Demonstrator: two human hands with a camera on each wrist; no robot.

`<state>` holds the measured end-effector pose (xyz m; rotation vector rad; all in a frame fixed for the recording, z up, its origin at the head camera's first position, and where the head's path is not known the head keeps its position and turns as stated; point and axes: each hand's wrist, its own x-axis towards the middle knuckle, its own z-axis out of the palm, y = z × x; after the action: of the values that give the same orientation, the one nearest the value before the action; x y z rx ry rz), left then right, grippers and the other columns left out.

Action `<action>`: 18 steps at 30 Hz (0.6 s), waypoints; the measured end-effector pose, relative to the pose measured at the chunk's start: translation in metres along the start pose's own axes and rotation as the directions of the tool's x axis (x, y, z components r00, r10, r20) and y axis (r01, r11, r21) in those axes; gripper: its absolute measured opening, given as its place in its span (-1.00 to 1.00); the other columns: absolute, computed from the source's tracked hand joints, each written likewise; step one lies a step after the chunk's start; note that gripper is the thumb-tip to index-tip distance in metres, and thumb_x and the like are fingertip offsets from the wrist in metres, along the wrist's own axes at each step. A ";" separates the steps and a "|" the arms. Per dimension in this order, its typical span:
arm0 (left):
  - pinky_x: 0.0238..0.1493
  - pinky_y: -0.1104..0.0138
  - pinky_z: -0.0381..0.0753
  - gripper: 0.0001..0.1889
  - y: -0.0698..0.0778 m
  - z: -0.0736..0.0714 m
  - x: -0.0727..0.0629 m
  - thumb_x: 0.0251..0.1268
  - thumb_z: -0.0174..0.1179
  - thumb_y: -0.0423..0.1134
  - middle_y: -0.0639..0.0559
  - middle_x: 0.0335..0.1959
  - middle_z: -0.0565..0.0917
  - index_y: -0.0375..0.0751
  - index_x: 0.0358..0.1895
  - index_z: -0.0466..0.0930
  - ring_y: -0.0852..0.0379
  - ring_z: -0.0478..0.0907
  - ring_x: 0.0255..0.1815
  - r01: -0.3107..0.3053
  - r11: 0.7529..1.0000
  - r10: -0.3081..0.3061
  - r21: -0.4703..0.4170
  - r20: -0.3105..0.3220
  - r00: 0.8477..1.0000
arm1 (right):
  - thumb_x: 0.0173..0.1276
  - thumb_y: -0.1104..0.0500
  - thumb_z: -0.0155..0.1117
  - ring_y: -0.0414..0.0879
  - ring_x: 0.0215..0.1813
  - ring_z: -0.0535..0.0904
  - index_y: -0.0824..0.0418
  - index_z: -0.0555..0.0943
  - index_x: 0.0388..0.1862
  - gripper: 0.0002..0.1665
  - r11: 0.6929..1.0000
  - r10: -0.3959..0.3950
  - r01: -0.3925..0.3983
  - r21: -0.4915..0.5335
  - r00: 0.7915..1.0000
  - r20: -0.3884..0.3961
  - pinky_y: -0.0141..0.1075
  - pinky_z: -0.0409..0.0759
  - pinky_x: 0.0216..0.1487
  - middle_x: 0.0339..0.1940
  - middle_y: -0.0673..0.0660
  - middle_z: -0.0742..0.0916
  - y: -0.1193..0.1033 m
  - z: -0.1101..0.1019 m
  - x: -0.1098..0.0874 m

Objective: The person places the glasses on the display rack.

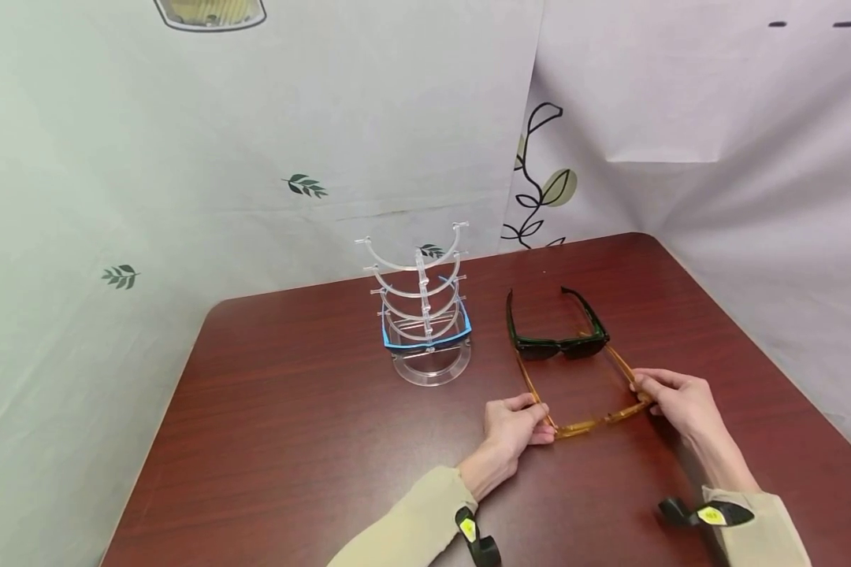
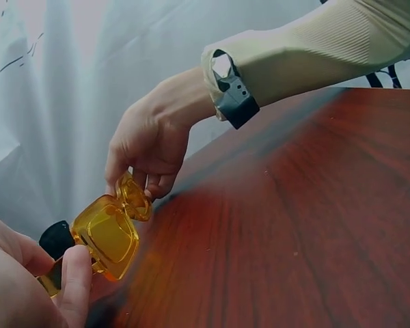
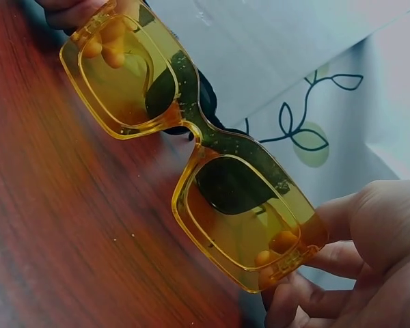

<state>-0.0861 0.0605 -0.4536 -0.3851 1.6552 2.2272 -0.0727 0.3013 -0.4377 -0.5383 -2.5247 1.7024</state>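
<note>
Both hands hold a pair of translucent amber-yellow sunglasses (image 1: pixel 574 429) low over the table, with the arms unfolded and pointing away from the person. My left hand (image 1: pixel 510 429) pinches the left arm close to its hinge. At the other end, my right hand (image 1: pixel 684 402) grips the right arm by its hinge. Large squarish yellow lenses fill the right wrist view, where the amber frame (image 3: pixel 246 154) is tilted. Just beyond, dark sunglasses (image 1: pixel 539 350) rest on the table, arms unfolded; the amber arms' far ends overlap them in the head view.
A clear tiered eyewear stand (image 1: pixel 431 379) is left of the dark sunglasses. Blue-framed glasses (image 1: pixel 406 346) sit on its lowest tier, while the upper tiers hold none. White printed cloth (image 1: pixel 397 118) hangs behind the reddish-brown table (image 1: pixel 276 441).
</note>
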 end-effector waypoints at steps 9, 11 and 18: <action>-0.63 0.41 0.68 -0.64 -0.004 0.002 -0.012 0.14 0.27 -0.56 -0.23 -0.48 0.71 -0.54 0.05 0.56 0.23 0.59 -0.71 -0.013 1.000 0.013 -0.016 0.002 1.000 | 0.50 0.10 0.25 -0.31 -0.40 0.59 0.51 0.62 0.09 -0.54 1.000 0.017 -0.017 -0.002 1.000 -0.027 -0.38 0.63 -0.46 -0.43 -0.06 0.75 0.004 -0.003 -0.010; -0.63 0.41 0.68 -0.64 -0.005 0.003 -0.014 0.15 0.27 -0.56 -0.24 -0.49 0.70 -0.54 0.06 0.56 0.22 0.59 -0.71 -0.015 1.000 0.015 -0.019 0.005 1.000 | 0.49 0.10 0.25 -0.31 -0.40 0.59 0.51 0.62 0.09 -0.53 1.000 0.015 -0.015 -0.009 0.999 -0.039 -0.38 0.64 -0.46 -0.43 -0.05 0.75 0.005 -0.004 -0.013; -0.62 0.41 0.69 -0.64 -0.006 0.004 -0.021 0.15 0.26 -0.56 -0.28 -0.47 0.71 -0.56 0.05 0.55 0.23 0.59 -0.70 -0.024 0.999 0.024 -0.028 0.020 1.000 | 0.49 0.06 0.25 -0.29 -0.40 0.59 0.46 0.66 0.03 -0.55 1.000 0.000 0.000 -0.007 0.998 -0.068 -0.38 0.65 -0.46 -0.44 -0.05 0.74 0.007 -0.005 -0.021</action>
<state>-0.0651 0.0637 -0.4493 -0.3509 1.6285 2.2663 -0.0500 0.3018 -0.4387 -0.5865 -2.4851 1.6462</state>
